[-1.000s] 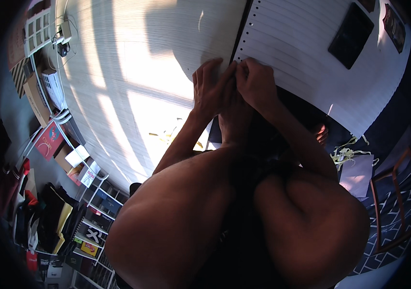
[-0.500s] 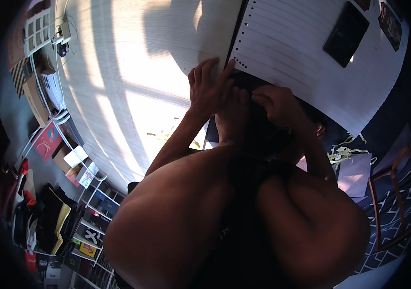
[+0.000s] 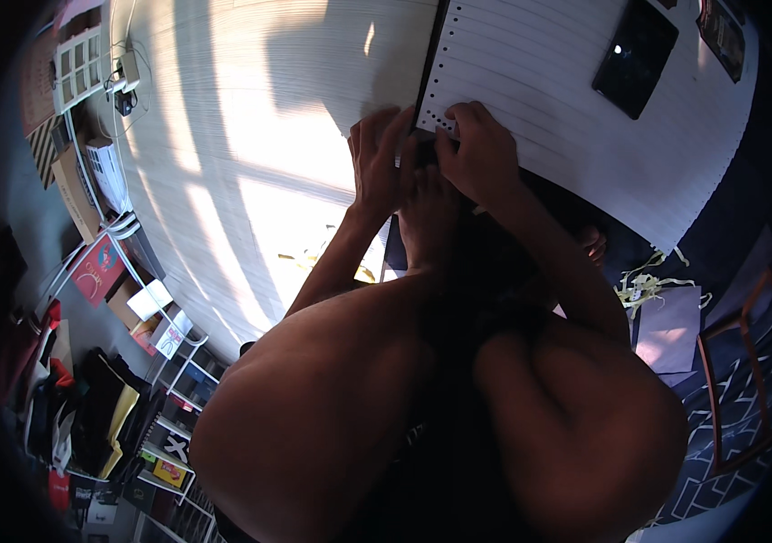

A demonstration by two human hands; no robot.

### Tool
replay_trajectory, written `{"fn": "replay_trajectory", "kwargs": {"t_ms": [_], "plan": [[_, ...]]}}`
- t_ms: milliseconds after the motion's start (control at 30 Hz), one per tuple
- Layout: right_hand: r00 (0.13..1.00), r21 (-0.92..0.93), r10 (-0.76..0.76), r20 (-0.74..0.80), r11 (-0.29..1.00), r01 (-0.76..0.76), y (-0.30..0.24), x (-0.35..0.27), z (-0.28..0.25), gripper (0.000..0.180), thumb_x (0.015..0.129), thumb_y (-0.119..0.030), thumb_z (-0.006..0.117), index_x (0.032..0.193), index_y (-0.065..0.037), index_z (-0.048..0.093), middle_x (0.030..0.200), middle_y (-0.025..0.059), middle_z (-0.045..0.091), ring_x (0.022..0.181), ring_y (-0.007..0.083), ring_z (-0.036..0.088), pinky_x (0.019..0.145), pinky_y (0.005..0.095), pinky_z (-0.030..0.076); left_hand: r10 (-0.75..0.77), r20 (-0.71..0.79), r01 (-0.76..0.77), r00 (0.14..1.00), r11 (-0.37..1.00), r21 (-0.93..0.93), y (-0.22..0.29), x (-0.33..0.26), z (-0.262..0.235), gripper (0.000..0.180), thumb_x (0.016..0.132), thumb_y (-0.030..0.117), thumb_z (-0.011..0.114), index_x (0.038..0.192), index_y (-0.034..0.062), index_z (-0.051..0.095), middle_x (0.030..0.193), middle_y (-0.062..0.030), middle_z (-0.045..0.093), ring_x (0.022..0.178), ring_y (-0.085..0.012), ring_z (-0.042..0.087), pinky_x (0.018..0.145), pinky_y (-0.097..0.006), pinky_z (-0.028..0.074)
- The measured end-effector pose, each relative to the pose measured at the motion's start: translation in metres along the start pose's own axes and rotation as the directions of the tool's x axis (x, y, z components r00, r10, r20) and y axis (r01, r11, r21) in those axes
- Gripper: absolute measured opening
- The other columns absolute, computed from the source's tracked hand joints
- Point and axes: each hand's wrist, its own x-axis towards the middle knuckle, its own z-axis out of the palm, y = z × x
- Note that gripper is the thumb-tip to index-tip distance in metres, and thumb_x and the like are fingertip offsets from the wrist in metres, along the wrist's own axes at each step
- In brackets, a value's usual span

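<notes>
A large white sheet (image 3: pixel 576 109) with faint parallel lines lies at the upper right, its left side marked by a row of small black dots or holes. My left hand (image 3: pixel 377 154) rests at the sheet's near left corner, over the floor, its bent fingers spread apart. My right hand (image 3: pixel 484 156) is on the same corner, thumb and forefinger curled close together by the cluster of dots. Whether a small piece sits between those fingertips is hidden. My bare foot (image 3: pixel 428 204) stands between the hands, just below the corner.
A black phone-like device (image 3: pixel 635 59) and a dark printed card or packet (image 3: pixel 723 41) lie on the sheet. Pale curled strips (image 3: pixel 653 285) are heaped by a grey sheet (image 3: pixel 667 330) at right; more strips lie on the floor at left. Crowded shelves (image 3: pixel 169 425) line the left.
My right hand has moved up and left from the dark area onto the sheet's corner. My left hand stays near the edge. The view has shifted slightly.
</notes>
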Motion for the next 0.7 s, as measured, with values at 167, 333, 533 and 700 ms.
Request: {"fn": "replay_trajectory", "kwargs": {"t_ms": [167, 333, 533, 700], "plan": [[0.998, -0.032, 0.055, 0.033, 0.998, -0.054, -0.004, 0.004, 0.005, 0.015, 0.084, -0.014, 0.067, 0.091, -0.002, 0.063, 0.095, 0.0166, 0.064, 0.078, 0.0384, 0.068, 0.069, 0.0483, 0.056, -0.019, 0.003, 0.019, 1.000, 1.000, -0.003, 0.002, -0.001, 0.002, 0.040, 0.092, 0.014, 0.066, 0.132, 0.0108, 0.064, 0.129, -0.0169, 0.055, 0.118, -0.0344, 0.050, 0.101, -0.047, 0.040], [0.998, -0.014, 0.059, 0.026, 0.998, -0.058, -0.005, 0.003, 0.005, 0.016, 0.083, -0.015, 0.067, 0.091, -0.002, 0.064, 0.097, 0.0163, 0.063, 0.078, 0.0390, 0.068, 0.069, 0.0487, 0.056, -0.010, 0.013, 0.010, 1.000, 1.000, -0.009, 0.001, -0.001, 0.003, 0.039, 0.091, 0.013, 0.067, 0.130, 0.0112, 0.065, 0.130, -0.0168, 0.054, 0.118, -0.0347, 0.049, 0.101, -0.047, 0.039], [0.997, 0.006, 0.052, -0.056, 0.999, -0.052, -0.008, 0.004, 0.011, 0.018, 0.082, -0.015, 0.067, 0.094, -0.002, 0.065, 0.097, 0.0162, 0.061, 0.077, 0.0389, 0.067, 0.069, 0.0487, 0.056, -0.017, 0.012, 0.018, 1.000, 1.000, -0.023, 0.001, 0.001, 0.002, 0.038, 0.090, 0.014, 0.068, 0.128, 0.0111, 0.067, 0.130, -0.0161, 0.054, 0.119, -0.0342, 0.049, 0.101, -0.047, 0.039], [0.997, -0.033, 0.075, 0.002, 0.997, -0.075, -0.017, 0.009, 0.008, 0.017, 0.082, -0.014, 0.067, 0.094, -0.002, 0.065, 0.097, 0.0165, 0.061, 0.077, 0.0387, 0.067, 0.069, 0.0486, 0.056, -0.016, 0.004, 0.017, 1.000, 0.999, -0.029, 0.002, 0.002, 0.000, 0.039, 0.089, 0.013, 0.069, 0.127, 0.0104, 0.067, 0.130, -0.0157, 0.054, 0.119, -0.0339, 0.049, 0.101, -0.046, 0.039]]}}
